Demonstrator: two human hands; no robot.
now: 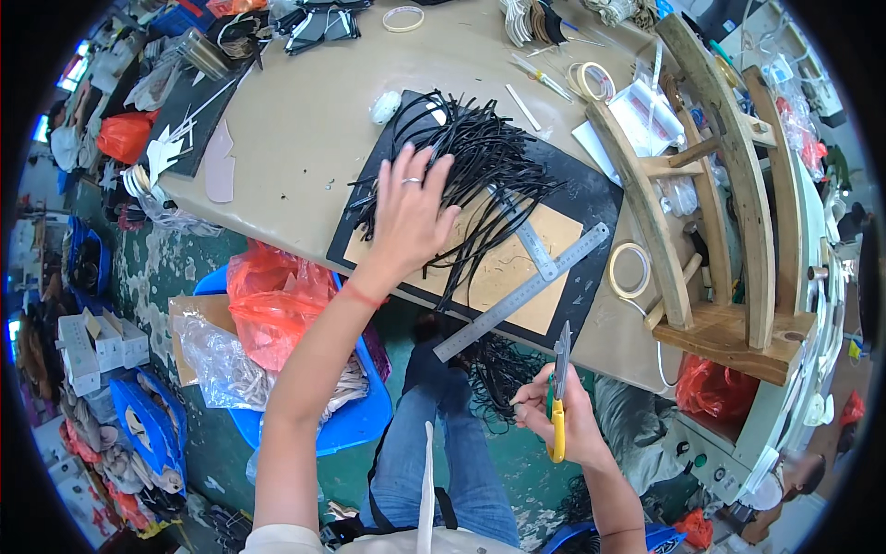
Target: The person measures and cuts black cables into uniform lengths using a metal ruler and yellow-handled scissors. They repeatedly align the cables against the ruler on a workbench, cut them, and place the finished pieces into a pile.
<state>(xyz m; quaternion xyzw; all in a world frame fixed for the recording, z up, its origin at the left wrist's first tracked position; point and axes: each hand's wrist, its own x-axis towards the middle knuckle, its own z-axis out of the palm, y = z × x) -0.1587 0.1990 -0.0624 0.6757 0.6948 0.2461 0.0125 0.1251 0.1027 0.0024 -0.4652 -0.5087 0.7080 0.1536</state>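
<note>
Black strips (pixel 484 138) | beneath, beyond left fingers (pixel 437 174) | grip unclear

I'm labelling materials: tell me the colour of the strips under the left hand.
The strips are black; best seen in the head view.

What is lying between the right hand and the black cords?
In the head view, a long metal ruler slants across the tan board between the right hand and the black cords, plus a second metal strip, partly under the cords.
</note>
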